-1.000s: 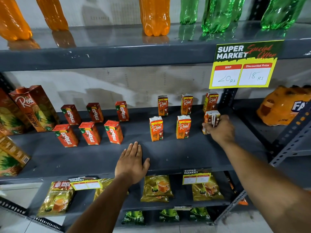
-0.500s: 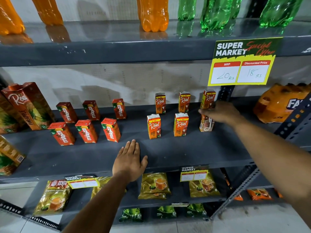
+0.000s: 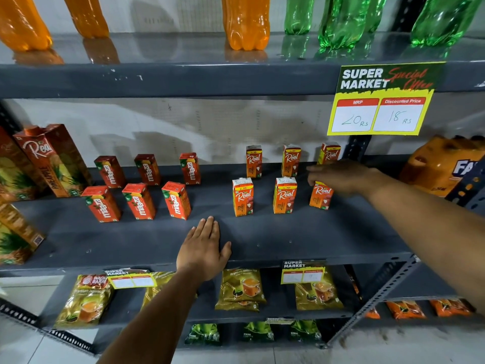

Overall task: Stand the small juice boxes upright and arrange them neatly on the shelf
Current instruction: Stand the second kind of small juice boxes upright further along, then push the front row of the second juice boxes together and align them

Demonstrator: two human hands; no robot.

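Your right hand hovered, fingers loose and holding nothing, over the upright front-right juice box on the shelf, left hand flat; a careless withdrawal could topple that box.

grey shelf, upright juice boxes, large cartons, left hand flat

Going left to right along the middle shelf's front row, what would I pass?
Three red Maaza boxes, then three orange Real boxes; the right hand is over the last one.
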